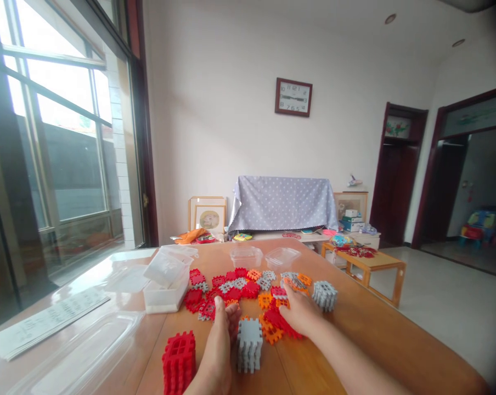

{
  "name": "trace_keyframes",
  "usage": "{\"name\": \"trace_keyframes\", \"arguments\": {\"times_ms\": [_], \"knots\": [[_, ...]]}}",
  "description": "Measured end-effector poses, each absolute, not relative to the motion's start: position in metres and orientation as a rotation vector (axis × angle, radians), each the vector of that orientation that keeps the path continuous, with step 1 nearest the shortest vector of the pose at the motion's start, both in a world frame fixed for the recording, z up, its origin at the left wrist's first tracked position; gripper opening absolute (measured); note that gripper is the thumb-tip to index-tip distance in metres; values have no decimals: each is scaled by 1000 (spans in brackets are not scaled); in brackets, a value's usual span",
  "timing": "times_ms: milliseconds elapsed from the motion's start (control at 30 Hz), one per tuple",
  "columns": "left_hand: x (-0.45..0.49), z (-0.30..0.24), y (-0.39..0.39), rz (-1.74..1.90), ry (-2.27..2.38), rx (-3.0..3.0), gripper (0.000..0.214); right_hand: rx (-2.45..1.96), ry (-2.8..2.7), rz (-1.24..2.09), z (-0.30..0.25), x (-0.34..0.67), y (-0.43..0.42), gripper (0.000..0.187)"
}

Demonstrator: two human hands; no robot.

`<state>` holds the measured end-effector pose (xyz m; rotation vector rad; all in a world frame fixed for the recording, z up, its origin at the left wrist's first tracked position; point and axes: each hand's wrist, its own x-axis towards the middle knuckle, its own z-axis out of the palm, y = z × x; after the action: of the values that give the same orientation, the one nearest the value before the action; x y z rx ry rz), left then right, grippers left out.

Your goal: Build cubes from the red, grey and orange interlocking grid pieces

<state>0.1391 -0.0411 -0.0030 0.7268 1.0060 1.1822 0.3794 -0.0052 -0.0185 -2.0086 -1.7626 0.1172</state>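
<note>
My left hand [218, 346] stands on edge above the table, thumb up and fingers loosely bent, with nothing visible in it. Right beside it is a stack of grey notched plastic tiles [250, 343]. A taller stack of red notched tiles [179, 356] stands to its left. My right hand [300, 307] reaches over the loose tiles, its thumb and forefinger apart. A red-and-grey tile [279, 293] lies near these fingertips; whether they touch it I cannot tell. Below that hand, red tiles [283, 322] overlap orange tiles [271, 333].
Mixed loose tiles [231, 285] spread across the middle. Another grey stack [325, 296] stands at the right. Clear plastic boxes [165, 296] and a clear lid [79, 351] lie left, near printed sheets [46, 317]. Two clear containers [246, 256] sit at the far table edge.
</note>
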Motion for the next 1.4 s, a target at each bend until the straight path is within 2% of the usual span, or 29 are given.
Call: {"name": "trace_keyframes", "arguments": {"times_ms": [100, 167, 500, 667, 767, 833, 1000, 1100, 1267, 1400], "knots": [[139, -7, -39, 1179, 1005, 722, 82, -2010, -1804, 91, -14, 371, 3, 43], [139, -9, -37, 1171, 1004, 714, 83, -1974, -1832, 99, -12, 366, 6, 37], [139, -8, -36, 1171, 1034, 705, 82, -1564, -1882, 171, -21, 346, 20, 42], [139, -8, -36, 1163, 1028, 687, 80, -1556, -1734, 225, -23, 349, 30, 22], [139, -9, -35, 1176, 1024, 676, 79, -1595, -1670, 283, -22, 354, 38, 17], [139, -10, -35, 1182, 1021, 680, 78, -1618, -1612, 312, -21, 356, 43, 19], [139, -11, -35, 1167, 1032, 693, 78, -1641, -1528, 333, -21, 352, 42, 43], [139, -10, -35, 1178, 1039, 688, 77, -1706, -1594, 240, -21, 343, 30, 34], [141, -10, -35, 1181, 1037, 703, 76, -1857, -1810, 76, -22, 327, 17, 49], [141, -9, -37, 1184, 1060, 710, 75, -1901, -1839, 60, -28, 326, 20, 45]]}}
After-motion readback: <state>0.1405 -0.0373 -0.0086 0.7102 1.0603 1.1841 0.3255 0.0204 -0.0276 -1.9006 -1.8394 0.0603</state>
